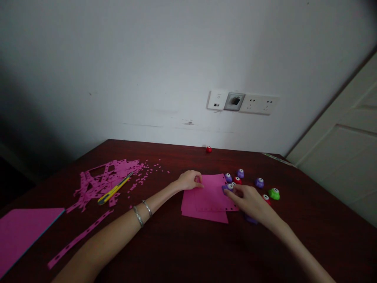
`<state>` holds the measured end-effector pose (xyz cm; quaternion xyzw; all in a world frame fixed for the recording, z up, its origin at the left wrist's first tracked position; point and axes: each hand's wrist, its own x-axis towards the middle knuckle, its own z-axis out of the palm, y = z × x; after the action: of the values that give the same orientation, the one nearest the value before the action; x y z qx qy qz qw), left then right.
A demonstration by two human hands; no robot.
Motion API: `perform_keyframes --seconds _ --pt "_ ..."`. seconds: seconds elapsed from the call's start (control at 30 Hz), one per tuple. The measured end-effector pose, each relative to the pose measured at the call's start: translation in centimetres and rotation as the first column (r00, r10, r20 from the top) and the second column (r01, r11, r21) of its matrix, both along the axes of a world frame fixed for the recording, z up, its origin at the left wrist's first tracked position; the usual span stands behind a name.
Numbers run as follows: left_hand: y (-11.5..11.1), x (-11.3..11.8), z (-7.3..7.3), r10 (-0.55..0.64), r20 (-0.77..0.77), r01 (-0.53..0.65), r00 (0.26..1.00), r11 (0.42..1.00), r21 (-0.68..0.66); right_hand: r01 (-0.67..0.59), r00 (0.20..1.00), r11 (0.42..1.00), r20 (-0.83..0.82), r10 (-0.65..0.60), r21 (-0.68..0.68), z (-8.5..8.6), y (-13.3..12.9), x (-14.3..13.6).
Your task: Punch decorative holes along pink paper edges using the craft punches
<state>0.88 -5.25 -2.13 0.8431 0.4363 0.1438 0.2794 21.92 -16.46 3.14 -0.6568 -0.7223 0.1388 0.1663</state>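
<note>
Head | right hand [249, 199]: fingertips pinch purple toy [229, 186] | left hand [189, 181]: on paper [209, 196], grip unclear

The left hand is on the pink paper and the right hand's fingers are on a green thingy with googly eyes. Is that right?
Almost! The thingy with googly eyes at the right hand's fingers is purple, not green, as the head view shows. The left hand is on the pink paper, just as you said.
</note>
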Motion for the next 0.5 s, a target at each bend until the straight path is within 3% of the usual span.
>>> perform_keyframes --seconds 0.3,0.5 --pt "0.6 -0.5 -0.5 -0.072 0.098 0.076 0.993 0.996 -0.04 0.312 0.94 0.95 0.155 -0.304 -0.031 0.1 4.9 8.1" --pt "0.6 -0.5 -0.5 -0.075 0.115 0.078 0.991 0.997 -0.025 0.367 0.91 0.927 0.237 -0.34 -0.079 -0.3 6.2 10.3"
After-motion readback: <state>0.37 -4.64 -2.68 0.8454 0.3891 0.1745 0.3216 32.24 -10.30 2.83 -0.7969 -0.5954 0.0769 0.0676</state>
